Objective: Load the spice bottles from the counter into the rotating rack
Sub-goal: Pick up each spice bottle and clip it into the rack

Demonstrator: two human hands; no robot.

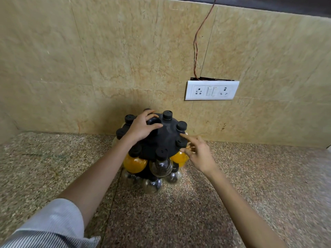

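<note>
Left hand (141, 130) grips the top knob (153, 120) of the black rotating rack (164, 140), fingers curled; right hand (198, 154) relaxed, holding nothing, index fingertip touching rack's rim.

The rack top (165, 138) partly hides the lower bottles (152, 185).

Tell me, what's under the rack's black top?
Round bottles hang there: two hold orange powder, one dark seeds, with clearer ones lower down. The left hand and the top hide the bottles at the back.
</note>
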